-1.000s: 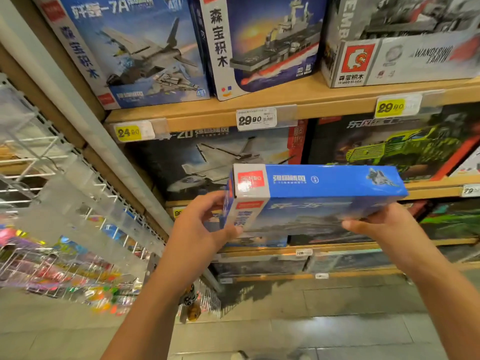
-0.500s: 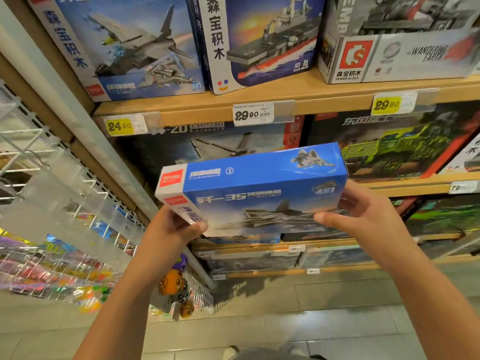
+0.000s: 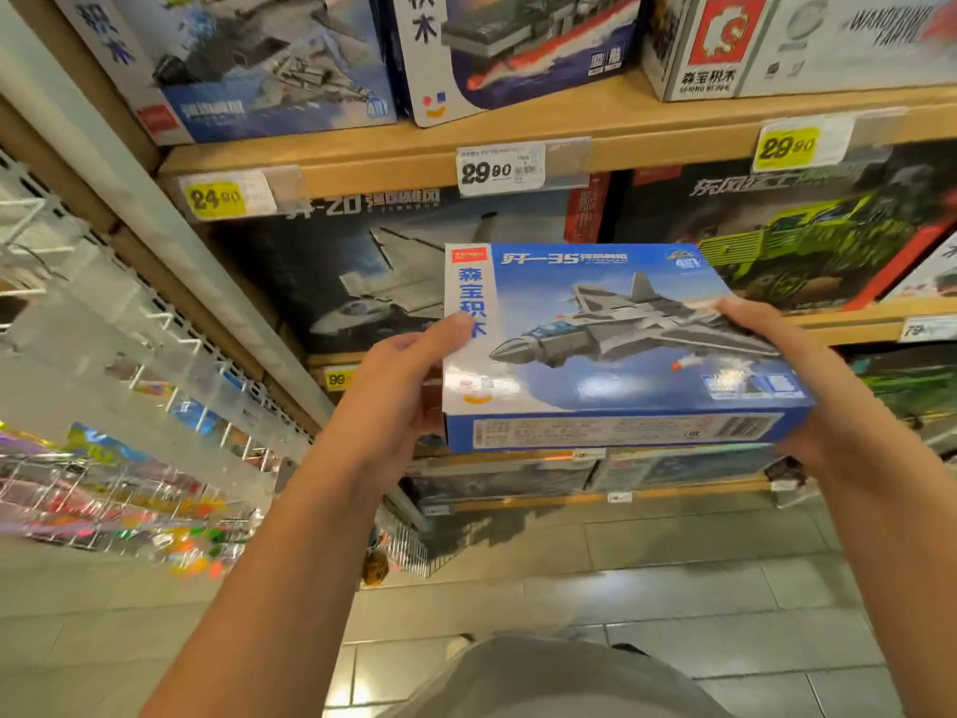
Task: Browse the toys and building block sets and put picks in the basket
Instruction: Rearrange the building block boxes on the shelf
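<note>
A blue building block box [image 3: 611, 355] with a grey fighter jet printed on its front is held in front of the shelves, its front face turned up toward me. My left hand [image 3: 399, 396] grips its left end, thumb on the white side strip. My right hand [image 3: 818, 386] grips its right end, thumb across the top corner. No basket is in view.
Wooden shelves [image 3: 595, 127] hold more block sets: a jet box [image 3: 393, 272], a green truck box [image 3: 808, 235], a ship box [image 3: 518, 44]. Price tags [image 3: 499, 168] line the shelf edges. A white wire rack [image 3: 129, 406] with colourful toys stands left. Tiled floor [image 3: 673, 603] lies below.
The box has been tipped from showing its top edge to showing its front face, and has shifted right. Both hands have stayed on its ends.
</note>
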